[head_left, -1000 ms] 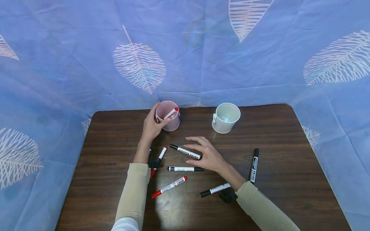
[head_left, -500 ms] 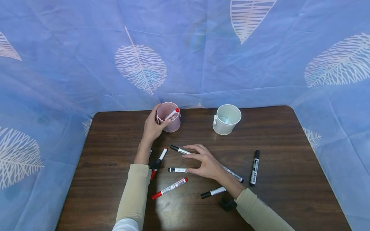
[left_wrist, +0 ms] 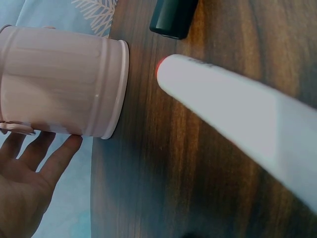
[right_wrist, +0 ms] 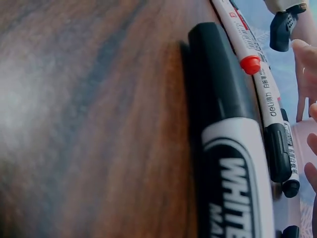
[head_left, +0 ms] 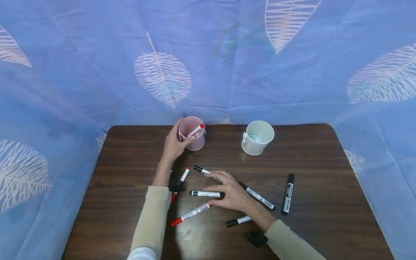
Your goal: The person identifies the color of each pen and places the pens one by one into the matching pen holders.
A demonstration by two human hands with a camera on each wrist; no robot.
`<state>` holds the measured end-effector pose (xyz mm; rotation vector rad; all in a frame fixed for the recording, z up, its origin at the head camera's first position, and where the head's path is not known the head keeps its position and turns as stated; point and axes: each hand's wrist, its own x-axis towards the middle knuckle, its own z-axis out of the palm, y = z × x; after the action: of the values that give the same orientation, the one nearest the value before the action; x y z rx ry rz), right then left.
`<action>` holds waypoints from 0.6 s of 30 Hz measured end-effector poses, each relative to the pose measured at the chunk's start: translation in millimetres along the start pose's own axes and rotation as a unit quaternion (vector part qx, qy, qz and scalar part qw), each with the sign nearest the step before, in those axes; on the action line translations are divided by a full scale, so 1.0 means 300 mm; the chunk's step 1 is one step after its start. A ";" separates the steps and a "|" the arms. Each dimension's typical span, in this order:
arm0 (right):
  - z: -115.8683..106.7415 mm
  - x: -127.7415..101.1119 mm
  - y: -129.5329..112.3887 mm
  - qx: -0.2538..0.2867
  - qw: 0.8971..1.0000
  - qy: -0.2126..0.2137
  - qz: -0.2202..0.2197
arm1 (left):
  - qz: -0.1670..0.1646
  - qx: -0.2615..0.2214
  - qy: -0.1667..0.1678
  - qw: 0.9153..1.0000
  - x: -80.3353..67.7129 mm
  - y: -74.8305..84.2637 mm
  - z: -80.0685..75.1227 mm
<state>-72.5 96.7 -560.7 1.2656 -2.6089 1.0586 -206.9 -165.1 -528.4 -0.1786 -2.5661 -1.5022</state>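
Observation:
My left hand [head_left: 173, 144] holds the left side of a pink bucket [head_left: 196, 145], thumb at the front and the other fingers behind. In the left wrist view, fingers touch the wall of the upright bucket [left_wrist: 54, 79]. Inside it leans a marker with a red end [head_left: 201, 126]. Over the middle of the table my right hand [head_left: 232, 193] is spread, with nothing held. Its thumb is by the end of a red marker [head_left: 191, 214]; whether they touch I cannot tell. Beneath the fingers lie two black markers, one [head_left: 206, 194] nearer and one [head_left: 201, 169] farther, each partly hidden.
A pale green bucket [head_left: 255, 148] stands at the back right. More black markers lie around my right forearm, one [head_left: 258, 198] beside it, one [head_left: 238, 221] partly under it and one [head_left: 288, 195] farther right. Near my left wrist lies another red marker [head_left: 185, 175].
My right hand has come nearer the person, from above the far black marker to the end of the red marker. My left hand stays on the pink bucket. The head view has shifted slightly.

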 end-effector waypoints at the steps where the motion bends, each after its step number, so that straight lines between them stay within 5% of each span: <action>1: 0.002 -0.001 0.000 -0.004 1.000 0.002 -0.006 | 0.000 0.001 0.000 1.000 0.000 0.001 0.001; 18: 0.042 -0.024 -0.002 -0.019 0.998 0.012 -0.050 | 0.001 0.008 0.002 1.000 0.002 -0.006 0.003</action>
<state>-64.4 93.6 -572.4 1.3509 -2.5060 0.9960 -207.9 -165.3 -530.3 -0.1768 -2.5731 -1.4788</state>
